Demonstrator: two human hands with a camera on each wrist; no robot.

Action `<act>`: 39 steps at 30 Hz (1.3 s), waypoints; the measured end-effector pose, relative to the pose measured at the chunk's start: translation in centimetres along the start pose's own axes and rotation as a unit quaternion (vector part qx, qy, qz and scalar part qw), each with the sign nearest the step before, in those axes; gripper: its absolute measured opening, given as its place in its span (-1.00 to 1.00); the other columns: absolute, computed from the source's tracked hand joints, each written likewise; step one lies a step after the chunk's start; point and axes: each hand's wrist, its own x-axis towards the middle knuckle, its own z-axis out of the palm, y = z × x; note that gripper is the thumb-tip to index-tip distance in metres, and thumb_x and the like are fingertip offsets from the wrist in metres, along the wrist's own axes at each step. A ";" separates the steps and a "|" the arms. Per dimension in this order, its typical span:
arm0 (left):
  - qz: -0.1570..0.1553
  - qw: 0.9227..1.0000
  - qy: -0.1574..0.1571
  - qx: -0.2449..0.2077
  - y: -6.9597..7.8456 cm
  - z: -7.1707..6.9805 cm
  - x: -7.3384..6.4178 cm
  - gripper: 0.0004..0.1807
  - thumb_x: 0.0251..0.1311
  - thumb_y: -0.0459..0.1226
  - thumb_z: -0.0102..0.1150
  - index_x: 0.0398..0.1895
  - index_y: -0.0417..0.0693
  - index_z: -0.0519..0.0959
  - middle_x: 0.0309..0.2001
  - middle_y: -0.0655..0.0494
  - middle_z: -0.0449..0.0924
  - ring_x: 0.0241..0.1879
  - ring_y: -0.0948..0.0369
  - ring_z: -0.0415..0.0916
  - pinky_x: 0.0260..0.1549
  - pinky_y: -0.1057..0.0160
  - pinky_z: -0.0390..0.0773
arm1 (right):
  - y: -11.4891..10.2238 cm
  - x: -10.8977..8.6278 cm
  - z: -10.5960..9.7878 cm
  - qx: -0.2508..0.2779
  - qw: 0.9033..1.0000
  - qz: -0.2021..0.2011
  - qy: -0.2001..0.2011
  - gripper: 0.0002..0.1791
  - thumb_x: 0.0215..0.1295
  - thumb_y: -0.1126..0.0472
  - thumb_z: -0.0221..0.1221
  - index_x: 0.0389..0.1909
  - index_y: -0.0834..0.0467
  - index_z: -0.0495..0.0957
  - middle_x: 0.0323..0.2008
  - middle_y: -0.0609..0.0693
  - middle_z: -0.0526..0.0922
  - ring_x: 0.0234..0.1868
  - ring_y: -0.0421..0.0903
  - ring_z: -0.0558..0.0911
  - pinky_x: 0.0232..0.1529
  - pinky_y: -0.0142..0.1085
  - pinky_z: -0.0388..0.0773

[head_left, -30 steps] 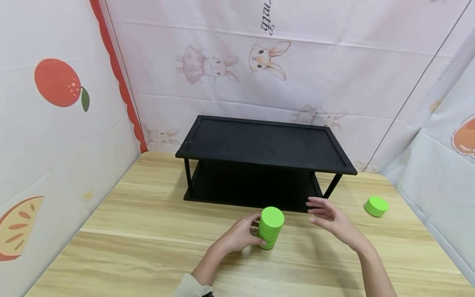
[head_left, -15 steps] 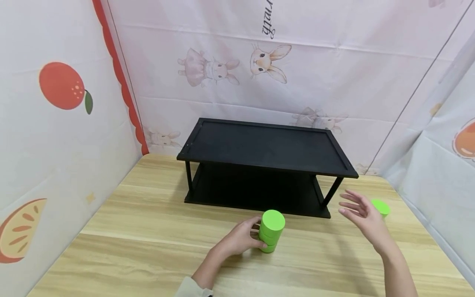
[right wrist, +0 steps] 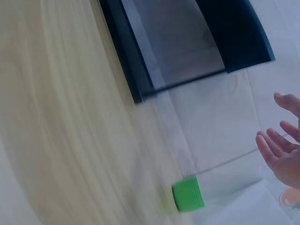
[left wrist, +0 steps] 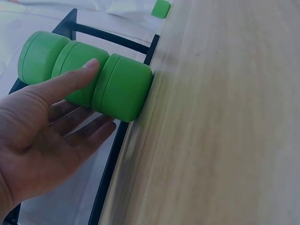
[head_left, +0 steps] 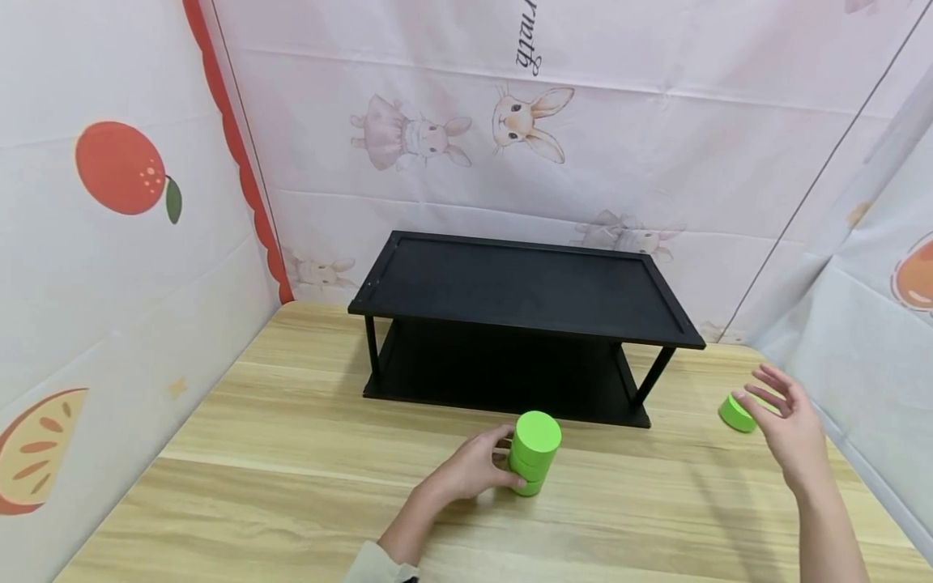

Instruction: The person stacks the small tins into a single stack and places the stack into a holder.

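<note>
Three small round green lidded containers (head_left: 537, 453) stand stacked on the wooden table in the head view. My left hand (head_left: 472, 466) holds this stack from the left, thumb on the near side and fingers round the back. In the left wrist view, the thumb of the left hand (left wrist: 42, 140) lies across the middle container (left wrist: 83, 55). At the right, my right hand (head_left: 794, 429) hovers with parted, slightly bent fingers and nothing in them. It partly covers a single green container (head_left: 734, 414), which the right wrist view shows apart from the fingers.
Behind the stack stands a black two-tier rack (head_left: 525, 283), its lower shelf open at the front. Patterned cloth walls (head_left: 452, 194) enclose the back and sides of the wooden table (head_left: 291, 453).
My right hand has moved right, from beside the rack's front corner to the single green container. The left hand stays at the stack.
</note>
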 end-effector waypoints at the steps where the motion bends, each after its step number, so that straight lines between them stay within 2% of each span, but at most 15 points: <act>1: 0.001 1.000 -0.002 -0.003 -0.1 0.0 0.0 -0.24 -0.17 -0.32 0.46 0.20 -0.09 0.36 0.06 0.07 0.46 0.06 0.09 0.40 0.05 0.16 0.39 | 0.1 0.2 -0.4 -0.006 1.000 0.009 0.005 -0.41 0.24 0.32 0.16 0.25 -0.09 0.24 -0.03 -0.36 0.34 -0.10 -0.49 0.39 -0.25 -0.73 0.34; 7: -0.004 1.000 -0.009 -0.011 -0.2 -0.1 0.0 -0.27 -0.14 -0.31 0.44 0.19 -0.09 0.36 0.04 0.06 0.47 0.06 0.11 0.40 0.05 0.17 0.38 | 1.0 1.3 -2.0 -0.072 0.995 0.048 0.042 -0.33 0.24 0.19 0.18 0.34 -0.08 0.15 0.08 -0.34 0.29 0.07 -0.41 0.29 -0.22 -0.74 0.27; 10: -0.003 1.000 -0.009 -0.011 -0.2 -0.1 0.0 -0.28 -0.14 -0.31 0.44 0.18 -0.09 0.36 0.04 0.07 0.47 0.06 0.10 0.40 0.05 0.16 0.38 | 1.7 1.8 -2.6 -0.080 0.992 0.066 0.066 -0.31 0.23 0.16 0.19 0.36 -0.02 0.14 0.21 -0.23 0.26 0.17 -0.34 0.23 -0.10 -0.69 0.27; 12: -0.001 1.000 -0.010 -0.010 -0.2 -0.1 0.1 -0.28 -0.14 -0.31 0.44 0.18 -0.10 0.36 0.04 0.07 0.47 0.06 0.09 0.40 0.05 0.16 0.38 | 2.2 2.1 -2.9 -0.094 0.990 0.076 0.073 -0.29 0.23 0.11 0.18 0.37 -0.01 0.11 0.29 -0.15 0.20 0.22 -0.30 0.18 0.06 -0.57 0.25; 15: 0.002 1.000 -0.010 -0.008 -0.2 -0.1 0.1 -0.28 -0.14 -0.31 0.44 0.18 -0.11 0.37 0.04 0.07 0.47 0.06 0.08 0.40 0.05 0.18 0.38 | 2.7 2.4 -3.1 -0.107 0.987 0.087 0.077 -0.27 0.22 0.07 0.18 0.38 0.00 0.10 0.33 -0.10 0.15 0.25 -0.28 0.15 0.11 -0.52 0.23; 20: 0.004 1.000 -0.010 -0.007 -0.2 -0.1 0.2 -0.28 -0.14 -0.32 0.44 0.18 -0.13 0.36 0.04 0.07 0.47 0.05 0.09 0.40 0.03 0.20 0.40 | 3.8 2.7 -2.9 -0.134 0.985 0.098 0.048 -0.21 0.25 0.01 0.14 0.40 0.10 -0.01 0.36 0.02 0.06 0.31 -0.15 0.06 0.01 -0.69 0.18; 24: 0.005 1.000 -0.011 -0.002 -0.2 -0.1 0.2 -0.27 -0.14 -0.31 0.44 0.19 -0.12 0.35 0.04 0.07 0.47 0.06 0.08 0.40 0.04 0.19 0.39 | 5.2 3.2 -2.4 -0.135 0.985 0.101 0.044 -0.18 0.26 0.00 0.12 0.39 0.23 -0.05 0.37 0.19 0.00 0.35 0.02 -0.01 0.28 -0.34 0.05; 26: 0.004 1.000 -0.013 0.000 -0.2 -0.1 0.2 -0.26 -0.14 -0.30 0.44 0.20 -0.11 0.35 0.05 0.07 0.46 0.06 0.08 0.39 0.05 0.18 0.38 | 6.0 3.4 -2.3 -0.132 0.985 0.104 0.047 -0.16 0.26 -0.01 0.12 0.38 0.27 -0.06 0.36 0.23 -0.01 0.36 0.09 -0.04 0.31 -0.13 -0.03; 29: 0.003 1.000 -0.015 0.003 -0.2 -0.1 0.1 -0.25 -0.14 -0.29 0.44 0.21 -0.10 0.34 0.06 0.07 0.46 0.07 0.09 0.39 0.06 0.17 0.38 | 7.1 3.6 -2.1 -0.134 0.982 0.126 0.049 -0.12 0.24 -0.07 0.12 0.39 0.26 -0.09 0.38 0.22 -0.04 0.36 0.15 -0.08 0.31 -0.06 -0.09; 33: 0.001 1.000 -0.015 0.000 -0.3 0.0 0.2 -0.25 -0.14 -0.29 0.44 0.20 -0.08 0.34 0.06 0.08 0.46 0.08 0.09 0.39 0.06 0.17 0.37 | 8.0 3.6 -1.9 -0.140 0.979 0.143 0.032 -0.06 0.24 -0.11 0.11 0.39 0.29 -0.17 0.38 0.26 -0.13 0.35 0.23 -0.13 0.30 0.04 -0.13; 35: 0.003 1.000 -0.014 -0.004 -0.3 0.0 0.2 -0.25 -0.14 -0.30 0.45 0.20 -0.08 0.34 0.05 0.08 0.46 0.08 0.10 0.38 0.06 0.18 0.37 | 8.1 3.5 -1.9 -0.141 0.980 0.138 0.019 -0.05 0.26 -0.07 0.10 0.37 0.36 -0.21 0.36 0.34 -0.17 0.34 0.28 -0.16 0.26 0.13 -0.16; 39: 0.010 1.000 -0.014 -0.012 -0.4 0.1 0.2 -0.24 -0.15 -0.32 0.44 0.21 -0.10 0.34 0.04 0.08 0.47 0.07 0.12 0.39 0.04 0.22 0.39 | 8.5 3.4 -1.7 -0.154 0.977 0.149 0.010 -0.06 0.28 -0.04 0.07 0.37 0.38 -0.26 0.35 0.38 -0.19 0.33 0.30 -0.15 0.27 0.12 -0.16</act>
